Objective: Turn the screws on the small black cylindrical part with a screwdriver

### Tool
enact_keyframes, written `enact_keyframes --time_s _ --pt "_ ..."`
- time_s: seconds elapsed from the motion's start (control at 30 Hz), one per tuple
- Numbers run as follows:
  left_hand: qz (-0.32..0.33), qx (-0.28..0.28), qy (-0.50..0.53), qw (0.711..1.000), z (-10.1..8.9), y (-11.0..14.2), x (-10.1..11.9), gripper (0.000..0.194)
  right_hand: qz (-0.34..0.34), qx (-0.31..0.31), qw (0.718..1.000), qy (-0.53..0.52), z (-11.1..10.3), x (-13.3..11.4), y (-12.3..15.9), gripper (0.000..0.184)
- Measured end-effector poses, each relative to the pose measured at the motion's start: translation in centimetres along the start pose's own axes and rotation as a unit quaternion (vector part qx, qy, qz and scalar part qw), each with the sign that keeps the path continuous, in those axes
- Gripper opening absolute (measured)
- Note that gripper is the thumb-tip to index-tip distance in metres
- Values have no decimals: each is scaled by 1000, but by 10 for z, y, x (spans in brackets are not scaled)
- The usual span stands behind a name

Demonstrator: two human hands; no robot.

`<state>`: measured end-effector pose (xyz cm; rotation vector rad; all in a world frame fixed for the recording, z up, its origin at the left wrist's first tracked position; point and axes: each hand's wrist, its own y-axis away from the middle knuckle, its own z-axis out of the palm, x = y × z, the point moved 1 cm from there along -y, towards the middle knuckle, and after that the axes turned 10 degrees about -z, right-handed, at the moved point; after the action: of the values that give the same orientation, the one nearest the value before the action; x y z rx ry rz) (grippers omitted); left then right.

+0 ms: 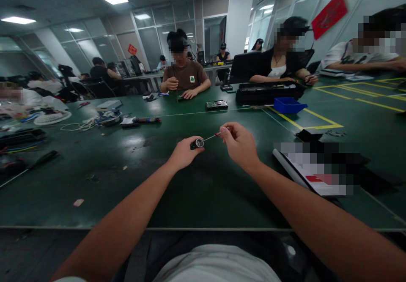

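Note:
My left hand [185, 153] is closed around a small black part with a round, silver-rimmed end [199, 143], which faces to the right. Most of that part is hidden by the fingers, and I cannot tell its kind. In my right hand [239, 144] is a screwdriver [217, 135] with a red handle, pinched between thumb and fingers. Its thin metal shaft points left, and the tip is at or close to the round end. Both hands are raised above the green table [215, 193].
Rightward lie a blue bin [288, 105], a booklet [294, 170] and black pieces. A hard drive [216, 105] and a long black device [269, 94] are farther back. Tools and cables [108, 117] lie left. A person in a brown shirt [187, 79] works opposite.

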<state>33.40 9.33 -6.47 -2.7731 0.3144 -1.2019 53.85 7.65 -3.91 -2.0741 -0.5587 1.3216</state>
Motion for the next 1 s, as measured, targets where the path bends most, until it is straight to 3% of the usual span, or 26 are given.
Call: enact_keyframes --time_s 0.23,0.47,1.0 --pt "-1 1 1 1000 1 -1 -3 39 9 -31 999 2 1 2 -1 26" --pt "-4 -5 -1 1000 -1 0 0 39 18 -19 999 -26 2 3 -1 27" --pt "1 21 -14 1000 -2 -1 -2 38 34 -23 999 19 0 -3 -2 28"
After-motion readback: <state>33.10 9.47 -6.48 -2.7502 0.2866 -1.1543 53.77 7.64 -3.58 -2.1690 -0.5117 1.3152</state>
